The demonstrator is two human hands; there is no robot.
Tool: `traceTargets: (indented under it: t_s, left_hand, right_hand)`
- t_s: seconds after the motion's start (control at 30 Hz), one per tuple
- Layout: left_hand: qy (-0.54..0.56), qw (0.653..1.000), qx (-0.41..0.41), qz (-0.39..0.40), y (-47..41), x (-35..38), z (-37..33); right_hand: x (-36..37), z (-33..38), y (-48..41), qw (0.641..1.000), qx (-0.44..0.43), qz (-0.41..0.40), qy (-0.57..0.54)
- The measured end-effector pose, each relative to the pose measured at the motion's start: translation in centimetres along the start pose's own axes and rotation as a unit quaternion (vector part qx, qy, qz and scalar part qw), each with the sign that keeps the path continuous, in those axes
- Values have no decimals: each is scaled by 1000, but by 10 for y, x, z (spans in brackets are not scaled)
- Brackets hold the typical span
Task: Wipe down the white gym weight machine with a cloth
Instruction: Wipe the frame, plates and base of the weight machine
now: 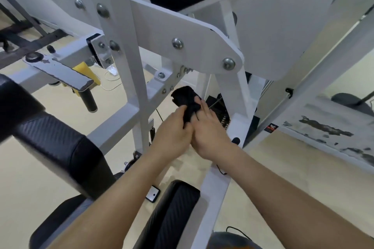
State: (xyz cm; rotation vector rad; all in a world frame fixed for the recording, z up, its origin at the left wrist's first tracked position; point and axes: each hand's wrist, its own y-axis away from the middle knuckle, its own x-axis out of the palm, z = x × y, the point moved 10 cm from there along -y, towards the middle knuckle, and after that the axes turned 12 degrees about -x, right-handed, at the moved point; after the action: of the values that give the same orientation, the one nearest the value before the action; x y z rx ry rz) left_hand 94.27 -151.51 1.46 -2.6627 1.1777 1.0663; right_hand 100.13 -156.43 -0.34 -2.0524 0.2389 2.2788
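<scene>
Head view: my left hand (172, 133) and right hand (210, 135) both grip the cloth (185, 97), bunched at twelve o'clock from my knuckles, beside the machine's (182, 26) crossbar. Soft, light, floppy; best held wadded.

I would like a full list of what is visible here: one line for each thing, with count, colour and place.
machine frame: one, white, across the upper and middle view
bolts: several, silver, on the frame plates
pads: three, black, lower left, bottom centre, top
yellow object: one, yellow, left, behind a bar
small device: one, white and black, on the floor
floor: one, beige, below everything
cloth: one, black, centre, beside the slanted bar
left hand: one, centre, grips the cloth
right hand: one, centre, holds the cloth
</scene>
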Motion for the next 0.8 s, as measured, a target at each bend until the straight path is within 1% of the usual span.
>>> traceTargets:
  t_s: [0.03,0.1,0.13,0.2,0.23,0.3,0.37,0.43,0.5,0.57,0.63,0.67,0.73,0.8]
  left_hand:
    - [-18,999,5,-32,-13,-8,-3]
    - [-41,998,-4,-57,-36,-19,-5]
    - [-57,996,-1,-66,-42,-20,-7]
    - [-126,987,41,-87,-38,-14,-16]
    - [-150,982,79,-80,-28,-4,-21]
    - [-158,977,145,-13,5,25,-27]
    - [-180,967,174,42,35,47,-23]
    - [-230,956,176,51,38,53,-16]
    - [-271,948,160,41,16,49,-13]
    - [-287,950,122,21,-21,35,-13]
    - [-284,956,64,24,-57,20,-10]
    - [-288,956,51,27,-64,18,-9]
    - [-329,941,76,25,-55,23,-13]
    - [-349,926,139,31,-19,40,-18]
  right_hand:
    - [-4,-3,-21,1000,4,-1,1]
    - [-8,-6,-44,1000,11,4,8]
    - [-10,-5,-45,1000,9,8,22]
    - [-8,0,-18,999,5,18,34]
    - [-4,4,5,1000,8,20,19]
    - [2,14,57,999,16,32,-19]
    - [-1,27,93,1000,4,13,-2]
    - [-7,24,101,1000,15,-10,20]
    - [-7,18,80,999,24,2,44]
    - [-6,8,40,998,21,19,49]
    - [-9,-2,3,997,34,42,64]
    - [-9,-3,-5,995,36,53,75]
    - [-9,-2,7,994,36,65,82]
    - [-13,8,46,997,33,43,64]
